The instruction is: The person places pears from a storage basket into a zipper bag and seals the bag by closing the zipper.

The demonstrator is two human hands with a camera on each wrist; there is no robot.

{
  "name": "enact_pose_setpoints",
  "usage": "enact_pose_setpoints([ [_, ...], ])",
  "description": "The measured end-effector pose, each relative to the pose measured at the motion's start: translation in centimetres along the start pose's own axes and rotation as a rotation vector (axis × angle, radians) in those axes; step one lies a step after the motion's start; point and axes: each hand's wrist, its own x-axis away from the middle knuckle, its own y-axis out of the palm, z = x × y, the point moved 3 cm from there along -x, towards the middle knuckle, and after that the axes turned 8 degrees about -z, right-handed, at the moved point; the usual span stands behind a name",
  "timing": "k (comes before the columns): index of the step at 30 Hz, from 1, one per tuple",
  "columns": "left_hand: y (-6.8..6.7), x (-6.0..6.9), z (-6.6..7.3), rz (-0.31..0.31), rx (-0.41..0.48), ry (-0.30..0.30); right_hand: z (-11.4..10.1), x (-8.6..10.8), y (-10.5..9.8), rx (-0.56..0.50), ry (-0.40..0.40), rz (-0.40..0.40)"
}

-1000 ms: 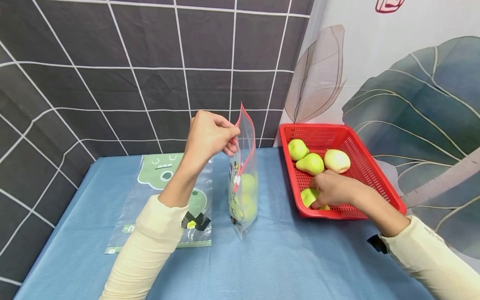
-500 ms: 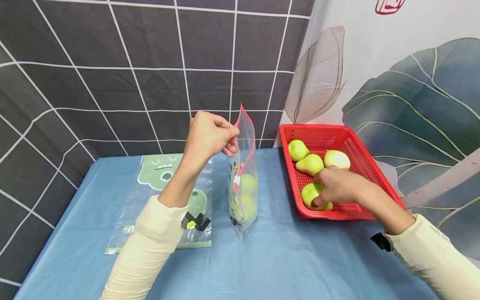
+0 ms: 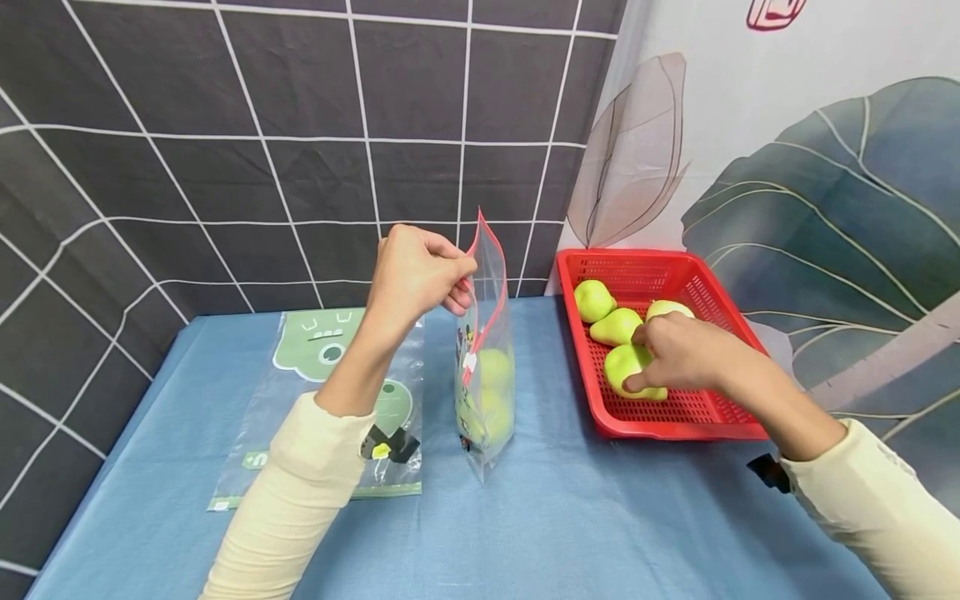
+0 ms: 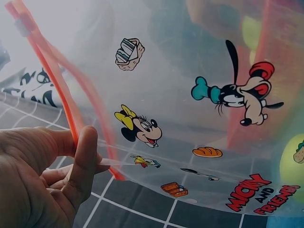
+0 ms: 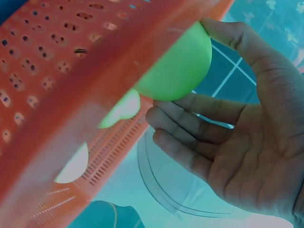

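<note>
The left hand [image 3: 422,271] pinches the red-edged clear plastic bag [image 3: 486,358] upright on the blue-covered desk [image 3: 555,517]; a slack pinch might let its mouth fold. The right hand [image 3: 686,350] grips a rounded green pear [image 3: 627,367] in or just above the red perforated plastic basket [image 3: 675,431]; smooth skin could make it slip.

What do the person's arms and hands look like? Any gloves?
There's a long, cream fabric left sleeve and a matching right sleeve. The bare left hand and bare right hand have no gloves. A small black piece shows beside the left sleeve, another beside the right.
</note>
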Motion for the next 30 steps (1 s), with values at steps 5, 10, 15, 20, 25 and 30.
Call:
enact_pose_setpoints([
  [5,-0.2,0.1,0.1,-0.002,-0.003,0.0,-0.3,0.2,-1.2,0.009,-0.018,0.051],
  [10,-0.3,0.0,0.1,-0.006,-0.005,0.009,-0.9,0.6,-2.7,0.03,-0.046,0.128],
  [15,-0.2,0.0,0.2,-0.013,0.009,0.013,-1.4,1.1,-4.2,0.028,-0.055,0.19],
  [20,0.1,-0.1,0.3,-0.029,0.007,-0.001,-2.1,1.4,-5.2,-0.011,-0.054,0.23],
  [25,0.2,-0.1,0.3,-0.023,-0.005,0.002,-3.0,1.5,-5.9,-0.031,-0.054,0.294],
  [30,0.2,-0.1,0.5,-0.022,-0.014,0.006,-3.9,1.5,-6.8,-0.06,-0.046,0.338],
])
